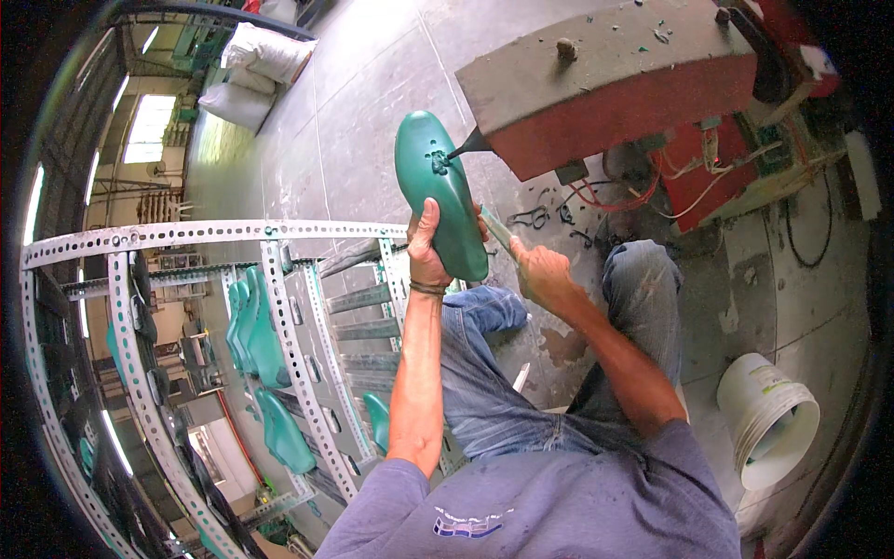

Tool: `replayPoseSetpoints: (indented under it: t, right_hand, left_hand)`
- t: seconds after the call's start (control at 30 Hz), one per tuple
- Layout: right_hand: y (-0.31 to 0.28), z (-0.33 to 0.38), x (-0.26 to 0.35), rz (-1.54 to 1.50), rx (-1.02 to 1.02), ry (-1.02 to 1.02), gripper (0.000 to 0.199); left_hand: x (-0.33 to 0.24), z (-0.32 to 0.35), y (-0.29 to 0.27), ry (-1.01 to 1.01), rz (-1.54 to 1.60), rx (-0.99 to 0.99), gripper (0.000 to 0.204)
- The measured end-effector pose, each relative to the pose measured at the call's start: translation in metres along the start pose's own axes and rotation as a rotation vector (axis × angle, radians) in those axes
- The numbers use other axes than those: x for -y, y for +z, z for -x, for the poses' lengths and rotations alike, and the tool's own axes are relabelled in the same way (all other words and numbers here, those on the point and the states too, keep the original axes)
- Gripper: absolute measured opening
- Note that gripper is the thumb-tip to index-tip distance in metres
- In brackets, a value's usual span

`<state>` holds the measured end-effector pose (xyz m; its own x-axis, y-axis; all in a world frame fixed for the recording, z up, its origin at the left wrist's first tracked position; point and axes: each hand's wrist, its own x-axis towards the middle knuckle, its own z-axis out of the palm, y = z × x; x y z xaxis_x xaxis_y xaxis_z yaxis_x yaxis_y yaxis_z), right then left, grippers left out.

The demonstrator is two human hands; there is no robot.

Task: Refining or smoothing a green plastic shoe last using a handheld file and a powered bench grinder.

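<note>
My left hand (428, 250) is closed round the heel end of a green shoe last (436, 200), thumb on its upper face. The last points away from me, and a dark, rough, melted-looking patch marks its middle. At that patch sits the thin dark tip (466, 147) of a nozzle coming from the machine; whether it touches cannot be told. My right hand (545, 275) grips a thin, flat, knife-like tool (498, 228). Its far end lies close to the last's right side, near my left fingertips.
A red and grey machine (605, 84) with loose wires stands at the far right. On my left, a perforated metal rack (214, 233) bears several green lasts (270, 335). A white bucket (768, 419) lies tilted at the right. White sacks (261, 70) are heaped far left; dark scraps (549, 216) litter the floor.
</note>
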<state>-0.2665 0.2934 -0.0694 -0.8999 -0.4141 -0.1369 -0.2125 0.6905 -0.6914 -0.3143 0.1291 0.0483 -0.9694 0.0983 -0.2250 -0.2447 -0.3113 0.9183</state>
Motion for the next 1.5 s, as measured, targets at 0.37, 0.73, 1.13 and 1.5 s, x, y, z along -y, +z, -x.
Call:
replayPoseSetpoints:
  t: [0.37, 0.73, 1.13, 1.5]
  right_hand:
    - [0.000, -0.004, -0.001, -0.010, 0.052, 0.073, 0.056]
    - [0.009, 0.001, -0.007, 0.046, -0.002, 0.039, 0.053]
    - [0.003, -0.003, -0.008, 0.018, -0.001, 0.049, 0.057]
    - [-0.008, -0.003, 0.001, 0.012, 0.035, 0.041, 0.045]
  left_hand:
    - [0.005, -0.004, -0.015, 0.177, -0.341, -0.147, 0.055]
    - [-0.018, 0.025, -0.002, 0.096, 0.174, -0.022, 0.074]
    - [0.004, -0.006, 0.000, -0.035, 0.009, -0.007, 0.065]
    - [-0.003, -0.007, 0.002, 0.012, -0.026, -0.010, 0.063]
